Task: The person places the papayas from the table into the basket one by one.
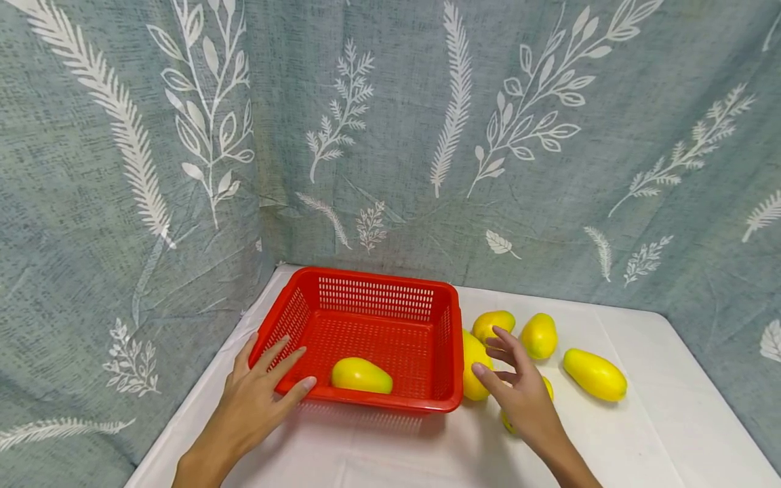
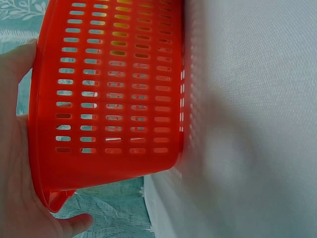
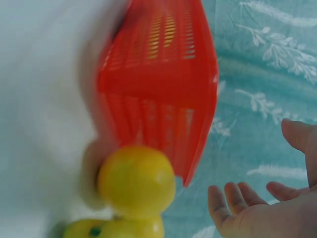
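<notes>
A red plastic basket (image 1: 372, 400) with slotted walls stands on the white cloth. One yellow mango (image 1: 361, 375) lies inside it by the front wall. My left hand (image 1: 259, 400) rests at the basket's front left corner, fingers spread over the rim; the left wrist view shows its palm against the rim (image 2: 35, 124). To the right of the basket, my right hand (image 1: 521, 390) hovers with loosely bent fingers, holding nothing. Below and behind it is a large round yellow fruit (image 1: 474, 366), close to the basket's right wall. Another yellow fruit (image 1: 508, 421) is mostly hidden under that hand.
Further yellow fruits lie right of the basket: one behind the right hand (image 1: 494, 324), an upright-looking one (image 1: 539, 336) and a long one (image 1: 594, 375). A grey-green leaf-patterned curtain (image 1: 390, 135) hangs behind and at both sides of the white-covered table (image 1: 659, 434).
</notes>
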Tool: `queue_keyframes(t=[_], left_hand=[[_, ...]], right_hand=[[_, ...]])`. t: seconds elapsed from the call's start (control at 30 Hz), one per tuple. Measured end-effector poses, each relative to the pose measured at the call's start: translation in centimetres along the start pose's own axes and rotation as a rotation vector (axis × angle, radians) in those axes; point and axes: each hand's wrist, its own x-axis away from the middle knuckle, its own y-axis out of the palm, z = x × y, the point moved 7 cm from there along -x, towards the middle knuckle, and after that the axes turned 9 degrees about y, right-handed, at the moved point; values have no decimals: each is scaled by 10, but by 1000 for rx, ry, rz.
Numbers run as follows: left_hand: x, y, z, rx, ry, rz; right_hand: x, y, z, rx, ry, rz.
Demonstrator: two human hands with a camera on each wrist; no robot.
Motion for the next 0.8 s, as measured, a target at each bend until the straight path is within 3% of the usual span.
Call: queue_keyframes(t=[0.5, 0.8], left_hand=[[1, 0, 0, 14, 2, 6], [0, 0, 0, 20, 9, 16]], right_hand=[[22, -43, 47, 124, 208, 57], [34, -66, 65, 147, 205, 123]])
